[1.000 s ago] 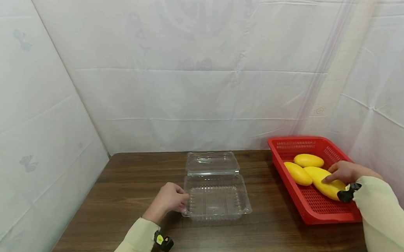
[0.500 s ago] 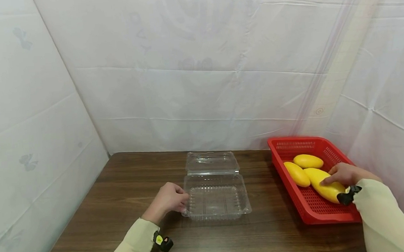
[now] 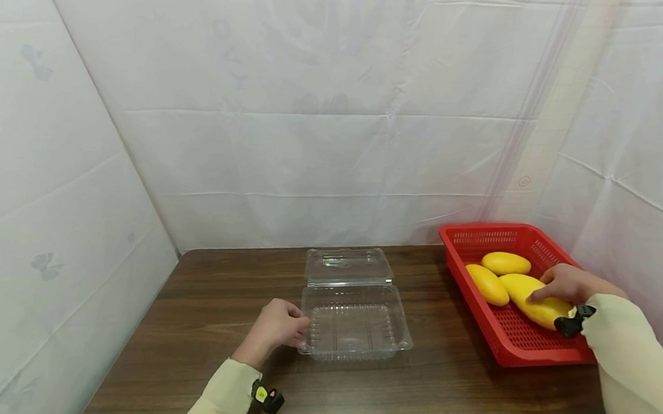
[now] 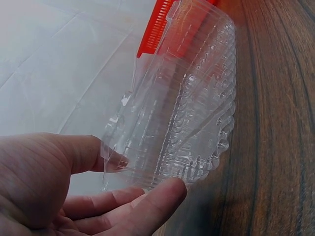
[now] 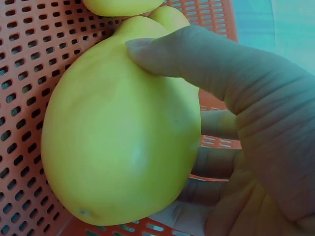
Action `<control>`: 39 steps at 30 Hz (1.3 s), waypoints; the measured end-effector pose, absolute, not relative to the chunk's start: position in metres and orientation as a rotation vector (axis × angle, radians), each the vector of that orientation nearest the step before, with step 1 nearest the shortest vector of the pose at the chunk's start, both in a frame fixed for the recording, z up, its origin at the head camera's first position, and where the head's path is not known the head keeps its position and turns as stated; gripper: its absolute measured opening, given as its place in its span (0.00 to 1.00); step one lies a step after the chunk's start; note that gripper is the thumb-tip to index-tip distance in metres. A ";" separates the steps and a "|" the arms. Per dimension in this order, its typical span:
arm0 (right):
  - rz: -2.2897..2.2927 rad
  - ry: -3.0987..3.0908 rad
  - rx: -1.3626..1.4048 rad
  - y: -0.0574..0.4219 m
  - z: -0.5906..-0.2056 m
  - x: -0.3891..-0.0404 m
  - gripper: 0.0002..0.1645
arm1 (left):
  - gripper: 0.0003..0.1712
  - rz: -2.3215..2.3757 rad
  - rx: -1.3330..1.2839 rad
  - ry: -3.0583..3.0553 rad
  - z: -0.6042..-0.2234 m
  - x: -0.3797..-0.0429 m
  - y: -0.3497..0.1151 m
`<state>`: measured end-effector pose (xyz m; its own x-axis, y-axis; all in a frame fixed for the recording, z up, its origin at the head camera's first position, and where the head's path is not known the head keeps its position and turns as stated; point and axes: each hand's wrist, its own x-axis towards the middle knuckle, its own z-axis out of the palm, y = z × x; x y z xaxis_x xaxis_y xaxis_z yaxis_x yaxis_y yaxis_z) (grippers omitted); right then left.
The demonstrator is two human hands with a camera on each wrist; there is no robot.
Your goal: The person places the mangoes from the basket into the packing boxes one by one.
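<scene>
In the head view, my left hand (image 3: 276, 328) is at the near left corner of a clear plastic clamshell container (image 3: 353, 356), whose lid (image 3: 347, 267) lies folded back. The left wrist view has the thumb inside the container's rim (image 4: 133, 169) and the fingers outside, pinching its wall. At the right, my right hand (image 3: 570, 283) reaches into a red plastic basket (image 3: 499, 343) and grips a large yellow mango (image 3: 531, 305). From the right wrist, the thumb lies over the top of this mango (image 5: 118, 132) while the other fingers wrap its side, partly hidden.
Two more yellow mangoes lie in the basket, one at the left (image 3: 488, 284) and another at the back (image 3: 505, 263). White sheeting (image 3: 315, 137) walls off the back and both sides of the brown wooden table (image 3: 211, 305).
In the basket, the gripped mango and the left one have shifted slightly. My left hand and the clamshell container stay in place.
</scene>
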<state>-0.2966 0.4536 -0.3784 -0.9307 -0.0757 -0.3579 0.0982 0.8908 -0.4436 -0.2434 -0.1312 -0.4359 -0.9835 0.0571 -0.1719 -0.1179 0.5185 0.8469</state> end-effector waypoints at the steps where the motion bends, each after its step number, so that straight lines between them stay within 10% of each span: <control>1: -0.668 2.685 0.017 0.454 -0.378 -0.296 0.23 | 0.08 1.462 -0.052 2.576 -0.436 -0.243 -0.131; 39: -0.415 3.007 -0.221 0.442 -0.341 -0.288 0.52 | 0.07 1.538 -0.075 2.547 -0.435 -0.240 -0.130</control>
